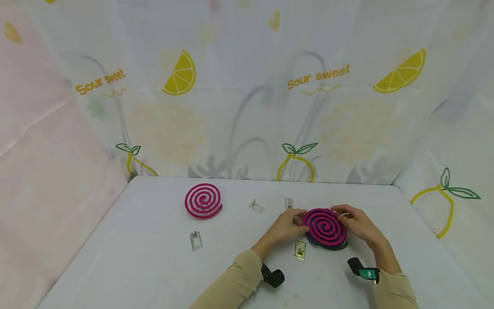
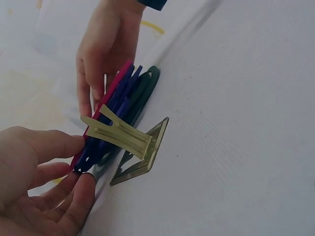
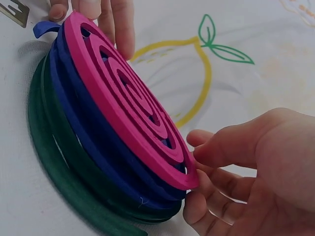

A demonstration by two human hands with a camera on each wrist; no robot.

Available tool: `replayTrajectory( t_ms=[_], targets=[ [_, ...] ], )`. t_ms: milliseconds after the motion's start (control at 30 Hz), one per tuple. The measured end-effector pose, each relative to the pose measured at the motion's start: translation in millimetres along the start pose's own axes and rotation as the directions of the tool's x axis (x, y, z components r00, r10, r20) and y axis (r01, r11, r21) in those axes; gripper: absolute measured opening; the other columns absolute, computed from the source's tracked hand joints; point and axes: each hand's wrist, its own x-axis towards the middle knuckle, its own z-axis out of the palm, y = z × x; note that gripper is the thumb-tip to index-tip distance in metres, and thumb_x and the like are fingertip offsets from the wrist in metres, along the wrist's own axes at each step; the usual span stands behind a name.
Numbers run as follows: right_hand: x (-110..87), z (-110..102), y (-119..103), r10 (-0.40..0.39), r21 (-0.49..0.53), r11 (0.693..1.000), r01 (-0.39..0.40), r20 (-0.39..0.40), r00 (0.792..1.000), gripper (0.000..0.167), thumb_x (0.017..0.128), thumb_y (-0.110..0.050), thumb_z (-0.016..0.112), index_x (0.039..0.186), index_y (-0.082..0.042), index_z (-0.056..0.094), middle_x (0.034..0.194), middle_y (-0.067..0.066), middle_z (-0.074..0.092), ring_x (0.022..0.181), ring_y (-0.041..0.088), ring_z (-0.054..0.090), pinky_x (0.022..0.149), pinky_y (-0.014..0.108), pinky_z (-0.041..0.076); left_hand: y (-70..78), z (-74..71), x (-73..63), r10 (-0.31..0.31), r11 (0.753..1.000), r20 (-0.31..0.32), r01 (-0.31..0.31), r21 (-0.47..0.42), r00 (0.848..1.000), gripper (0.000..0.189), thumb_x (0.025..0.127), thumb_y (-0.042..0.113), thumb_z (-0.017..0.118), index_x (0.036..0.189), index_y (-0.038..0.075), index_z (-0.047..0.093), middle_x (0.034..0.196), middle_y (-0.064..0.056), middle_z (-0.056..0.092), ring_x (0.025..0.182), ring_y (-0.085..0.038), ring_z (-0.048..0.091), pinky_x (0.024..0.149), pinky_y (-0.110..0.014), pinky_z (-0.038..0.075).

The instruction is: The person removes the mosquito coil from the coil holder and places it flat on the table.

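Observation:
A stack of spiral mosquito coils sits on the right of the table in the head view, pink coil [image 1: 325, 226] on top. Below it come blue coils [image 3: 88, 115] and, lowest, green coils [image 3: 42, 113]. My left hand [image 1: 286, 226] grips the stack's left rim, thumb and fingertips at the pink and blue edges. From the opposite side my right hand [image 1: 359, 223] pinches the rim, thumb at the pink edge with fingers curled beside the blue. A gold metal coil stand [image 2: 128, 140], its forked tab bent up, lies just in front of the left hand.
Another pink spiral coil [image 1: 204, 199] lies toward the back left. Silver coil stands are spread about: one front left [image 1: 196, 240], one at back centre [image 1: 256, 206], one behind the left hand [image 1: 289, 203]. Lemon-printed cloth [image 1: 239, 128] walls the table's back.

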Motion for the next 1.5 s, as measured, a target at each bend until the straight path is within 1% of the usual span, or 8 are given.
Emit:
replayTrajectory(
  t_ms=[333,500,633,833,1033,1133,1300,1500],
  targets=[
    [0.2,-1,0,0.008,0.032,0.999,-0.007,-0.014,1.000,0.039,0.099,-0.018,0.046,0.132,0.003,0.047,0.123,0.024,0.053,0.089,0.007,0.053,0.066,0.024,0.051,4.4,-2.2,-1.6,-0.005,1.000,0.016,0.005,0.014,1.000,0.047,0.085,0.016,0.068,0.130,0.009,0.055,0.116,-0.008,0.063,0.097,-0.015,0.064,0.077,-0.017,0.048],
    [0.0,-1,-1,-0.003,0.039,0.999,0.005,-0.043,0.999,0.038,0.099,-0.018,0.047,0.131,0.003,0.048,0.119,0.023,0.054,0.085,0.001,0.052,0.065,0.024,0.050,5.9,-3.3,-2.7,-0.004,1.000,0.017,0.003,0.021,1.000,0.045,0.087,0.016,0.065,0.130,0.009,0.054,0.115,-0.008,0.063,0.097,-0.013,0.064,0.077,-0.017,0.048],
    [0.5,-1,-2,-0.013,0.016,1.000,0.014,-0.071,0.997,0.038,0.099,-0.019,0.047,0.130,0.002,0.049,0.119,0.024,0.054,0.087,0.000,0.052,0.067,0.024,0.051,5.7,-3.8,-1.8,-0.003,1.000,0.007,0.003,0.023,1.000,0.042,0.088,0.015,0.064,0.129,0.008,0.055,0.113,-0.008,0.064,0.095,-0.012,0.065,0.076,-0.017,0.049],
    [0.9,-1,-4,-0.045,-0.021,0.999,0.043,-0.104,0.994,0.038,0.100,-0.024,0.046,0.129,-0.001,0.050,0.125,0.024,0.055,0.096,-0.004,0.051,0.078,0.014,0.049,5.5,-7.0,-3.0,0.004,1.000,-0.005,-0.004,0.014,1.000,0.039,0.089,0.013,0.061,0.128,0.008,0.056,0.113,-0.008,0.063,0.098,-0.015,0.065,0.078,-0.019,0.050],
    [1.0,1,-9,-0.100,-0.004,0.995,0.100,-0.125,0.987,0.036,0.100,-0.020,0.046,0.128,0.001,0.051,0.123,0.026,0.055,0.096,-0.010,0.051,0.080,0.009,0.046,6.0,-11.2,-4.6,0.015,1.000,-0.022,-0.014,0.014,1.000,0.036,0.090,0.013,0.061,0.125,0.009,0.057,0.113,-0.010,0.063,0.102,-0.020,0.063,0.082,-0.021,0.049],
    [1.2,2,-12,-0.108,0.001,0.994,0.109,-0.131,0.986,0.034,0.100,-0.019,0.046,0.128,0.000,0.051,0.124,0.025,0.055,0.097,-0.011,0.050,0.080,0.008,0.046,5.0,-12.4,-4.9,0.019,1.000,-0.021,-0.019,0.011,1.000,0.034,0.090,0.011,0.059,0.124,0.009,0.058,0.113,-0.010,0.064,0.102,-0.021,0.062,0.084,-0.022,0.049],
    [2.2,5,-18,-0.107,-0.003,0.994,0.107,-0.125,0.986,0.034,0.100,-0.020,0.046,0.128,-0.002,0.051,0.124,0.023,0.055,0.097,-0.010,0.049,0.081,0.010,0.046,3.4,-16.1,-7.5,0.023,1.000,-0.034,-0.023,0.016,0.999,0.032,0.090,0.011,0.059,0.122,0.010,0.060,0.112,-0.008,0.065,0.101,-0.019,0.063,0.083,-0.020,0.049],
    [5.5,14,-22,-0.162,0.003,0.986,0.165,-0.151,0.975,0.031,0.099,-0.015,0.048,0.125,0.000,0.053,0.120,0.024,0.058,0.096,-0.008,0.052,0.079,0.012,0.046,2.5,-22.7,-10.9,0.040,0.999,-0.059,-0.039,0.018,0.997,0.029,0.092,0.014,0.059,0.121,0.010,0.060,0.112,-0.008,0.065,0.099,-0.017,0.063,0.080,-0.019,0.049]
  ],
)
